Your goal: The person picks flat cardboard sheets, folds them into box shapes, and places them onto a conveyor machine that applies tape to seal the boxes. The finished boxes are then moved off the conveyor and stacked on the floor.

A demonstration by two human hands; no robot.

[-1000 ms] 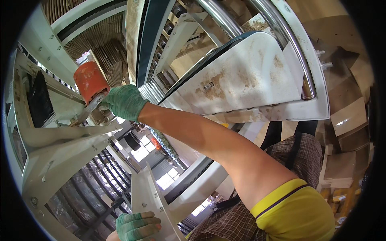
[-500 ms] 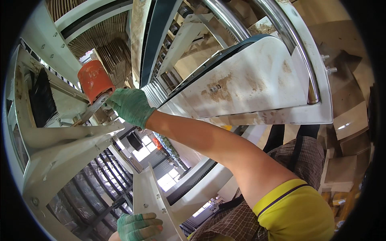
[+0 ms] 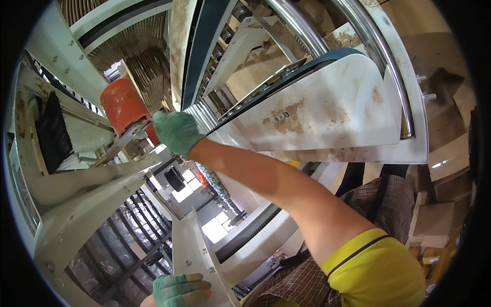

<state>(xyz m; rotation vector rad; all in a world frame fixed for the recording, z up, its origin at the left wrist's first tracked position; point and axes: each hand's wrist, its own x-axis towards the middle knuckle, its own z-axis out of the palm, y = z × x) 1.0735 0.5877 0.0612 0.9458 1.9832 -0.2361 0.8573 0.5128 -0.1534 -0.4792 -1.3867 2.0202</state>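
My right hand (image 3: 178,134), in a green glove, reaches to the upper left on a bare forearm. It is beside an orange cylinder (image 3: 124,106) with a metal shaft (image 3: 131,134) at its lower end. Its fingers look curled, and the back of the hand hides what they hold, if anything. A small red part (image 3: 152,135) shows just below the knuckles. At the bottom my left hand (image 3: 181,290), gloved in green too, has its fingers bent over the edge of a white metal beam (image 3: 190,250). Its thumb is out of sight.
A stained white side plate (image 3: 327,110) and steel rollers (image 3: 388,66) stand at the upper right, beside a dark belt (image 3: 204,56). Stacked brown cardboard (image 3: 146,56) lies behind the orange cylinder. A black brush (image 3: 52,133) is at the left. Cardboard pieces (image 3: 434,217) lie at the right.
My right hand has shifted slightly right, away from the orange cylinder's shaft, uncovering the small red part. My left hand stays at the beam. The view has shifted slightly.
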